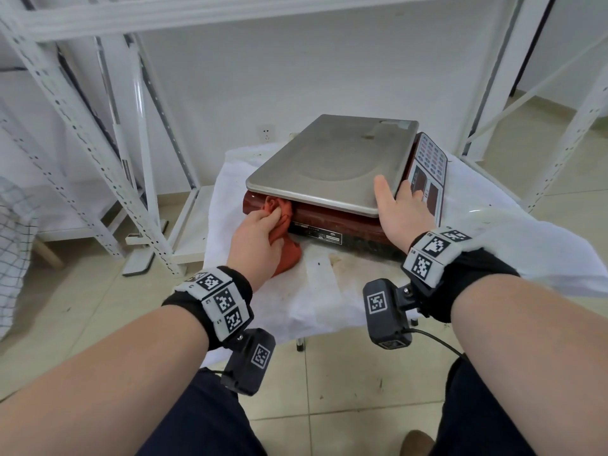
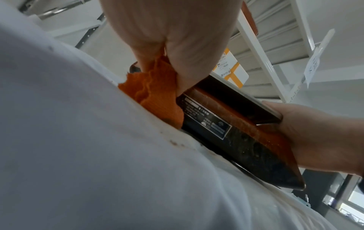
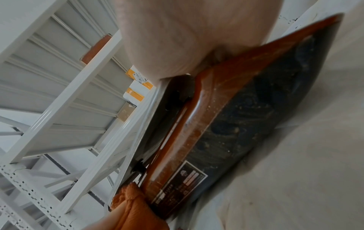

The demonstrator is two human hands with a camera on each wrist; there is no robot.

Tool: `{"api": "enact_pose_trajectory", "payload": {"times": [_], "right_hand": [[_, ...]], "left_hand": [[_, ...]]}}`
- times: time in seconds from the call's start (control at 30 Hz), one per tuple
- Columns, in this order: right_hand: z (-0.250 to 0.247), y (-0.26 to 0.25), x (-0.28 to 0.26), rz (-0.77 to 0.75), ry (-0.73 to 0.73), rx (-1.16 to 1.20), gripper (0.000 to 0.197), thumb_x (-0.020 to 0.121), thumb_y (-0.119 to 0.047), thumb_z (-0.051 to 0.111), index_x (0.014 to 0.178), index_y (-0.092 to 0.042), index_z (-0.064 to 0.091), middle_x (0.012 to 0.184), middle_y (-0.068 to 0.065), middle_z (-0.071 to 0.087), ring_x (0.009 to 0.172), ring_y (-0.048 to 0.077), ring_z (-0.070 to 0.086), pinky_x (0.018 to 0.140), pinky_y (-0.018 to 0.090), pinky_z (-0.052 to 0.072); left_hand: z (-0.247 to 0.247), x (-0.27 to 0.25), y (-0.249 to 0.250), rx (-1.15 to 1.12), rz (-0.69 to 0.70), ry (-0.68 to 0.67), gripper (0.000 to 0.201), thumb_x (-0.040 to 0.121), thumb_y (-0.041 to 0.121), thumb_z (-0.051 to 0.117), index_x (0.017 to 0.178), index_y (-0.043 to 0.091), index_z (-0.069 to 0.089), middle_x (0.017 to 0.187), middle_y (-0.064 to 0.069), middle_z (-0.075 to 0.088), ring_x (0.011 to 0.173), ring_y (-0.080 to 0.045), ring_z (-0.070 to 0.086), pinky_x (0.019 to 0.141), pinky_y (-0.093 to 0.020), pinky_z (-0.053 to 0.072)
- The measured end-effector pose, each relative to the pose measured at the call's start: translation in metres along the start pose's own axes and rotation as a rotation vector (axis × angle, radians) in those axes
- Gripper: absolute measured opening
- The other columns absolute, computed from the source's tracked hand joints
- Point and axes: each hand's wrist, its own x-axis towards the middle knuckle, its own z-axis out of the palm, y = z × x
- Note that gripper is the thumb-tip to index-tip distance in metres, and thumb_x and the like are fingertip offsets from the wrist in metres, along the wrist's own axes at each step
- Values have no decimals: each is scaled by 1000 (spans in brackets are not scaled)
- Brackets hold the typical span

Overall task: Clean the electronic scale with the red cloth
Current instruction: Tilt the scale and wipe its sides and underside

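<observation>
The electronic scale (image 1: 332,159), a steel platter on a red-brown body, sits on a white-covered table. My left hand (image 1: 271,218) grips the bunched red cloth (image 1: 286,225) and presses it against the scale's near-left corner, just under the platter's edge. The left wrist view shows the cloth (image 2: 155,93) beside the scale's label plate (image 2: 206,123). My right hand (image 1: 396,200) rests on the near-right corner, thumb flat on the platter, fingers lying on the display panel (image 1: 427,179). In the right wrist view the grimy scale body (image 3: 246,124) fills the middle, the cloth (image 3: 133,205) at its far end.
The white table cover (image 1: 329,301) has brown stains (image 1: 345,263) in front of the scale. White metal racks stand to the left (image 1: 98,159) and to the right (image 1: 559,126). A wall socket (image 1: 266,133) is behind. Checkered fabric (image 1: 13,241) hangs at far left.
</observation>
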Motion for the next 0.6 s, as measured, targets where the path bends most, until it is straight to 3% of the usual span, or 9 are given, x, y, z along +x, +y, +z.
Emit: {"api": "enact_pose_trajectory", "payload": {"times": [0.1,0.23,0.4,0.5,0.6], "right_hand": [[0,2,3,-8,-22,29,78,93,-63,11,151,-12,9,157,17,9,145,30,8,117,45,10],[-1,6,6,-10,-31,36,78,92,-64,10,152,-13,10,157,16,9,145,29,8,118,46,9],[-3,7,7,-7,-20,51,76,93,-63,12,151,-14,12,156,18,11,144,32,14,117,44,10],[1,6,8,-40,-19,6,78,90,-64,6,151,-15,13,156,17,14,144,34,13,116,48,12],[3,6,9,-31,-12,12,78,91,-63,6,151,-13,12,157,14,14,144,33,10,116,48,12]], "left_hand": [[-1,0,-1,-6,-12,-8,55,84,2,57,137,10,45,130,-12,48,120,-26,44,87,-6,18],[8,0,14,-56,-43,51,48,84,-3,50,132,5,49,124,-17,46,115,-26,44,85,-3,17],[14,-4,28,-98,118,25,45,83,-8,51,127,0,54,118,-18,50,116,-27,47,88,8,15],[7,-1,20,-77,87,0,44,86,-3,50,129,3,52,119,-16,49,112,-24,47,88,-1,19],[8,2,18,-93,-21,65,42,84,-2,49,126,3,54,118,-16,49,109,-25,47,84,-5,21]]}}
